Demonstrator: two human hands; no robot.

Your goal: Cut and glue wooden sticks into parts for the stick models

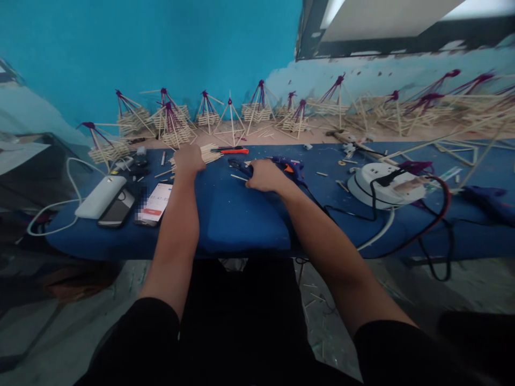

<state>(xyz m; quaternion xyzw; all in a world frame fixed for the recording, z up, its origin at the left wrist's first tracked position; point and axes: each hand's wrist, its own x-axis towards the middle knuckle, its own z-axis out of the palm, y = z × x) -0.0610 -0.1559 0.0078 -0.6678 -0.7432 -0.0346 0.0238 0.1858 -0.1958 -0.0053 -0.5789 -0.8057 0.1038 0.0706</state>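
My left hand (189, 160) rests on a bundle of thin wooden sticks (210, 154) on the blue table (241, 220); its fingertips are hidden. Farther right, my right hand (263, 175) has its fingers curled round a dark-handled tool (236, 164), whose far end is hard to make out. A loose stick (238, 177) lies just left of that hand. Behind both hands is an orange and black cutter (233, 150). Just beyond my right hand lies a blue glue gun (292, 167) with an orange part.
Stick structures with purple tops (261, 102) line the wall side. Phones (155, 203), a white power bank (101, 197) and cables lie at the left. At the right are a white cable reel (368, 185), cords and another blue glue gun (488, 202).
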